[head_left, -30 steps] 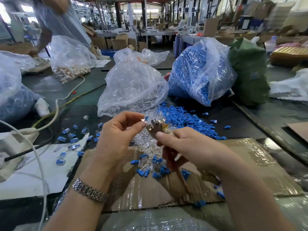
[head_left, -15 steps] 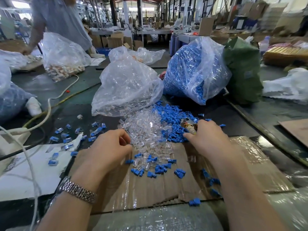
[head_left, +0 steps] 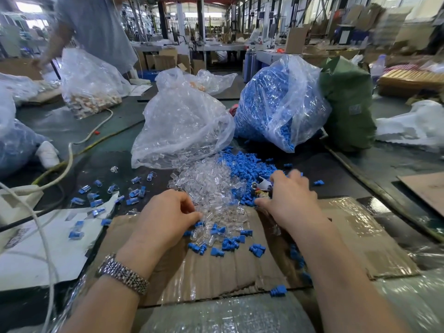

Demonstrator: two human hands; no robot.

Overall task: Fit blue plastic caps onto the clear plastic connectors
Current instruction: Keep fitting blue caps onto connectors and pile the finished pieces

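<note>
Head cam: left hand [head_left: 165, 218] fingers curled into clear connectors [head_left: 206, 186] pile, grip unclear; right hand [head_left: 292, 197] spread over blue caps [head_left: 245, 164], tool underneath; parts light, stiff, slippery — pinch sides.

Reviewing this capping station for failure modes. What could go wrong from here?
1. The clear connectors and blue caps lie in touching, mixed piles, so the left hand may pick the wrong part.
2. Loose caps sit near the cardboard edge and could drop off.
3. The right hand also holds a small tool, crowding its pick.
</note>
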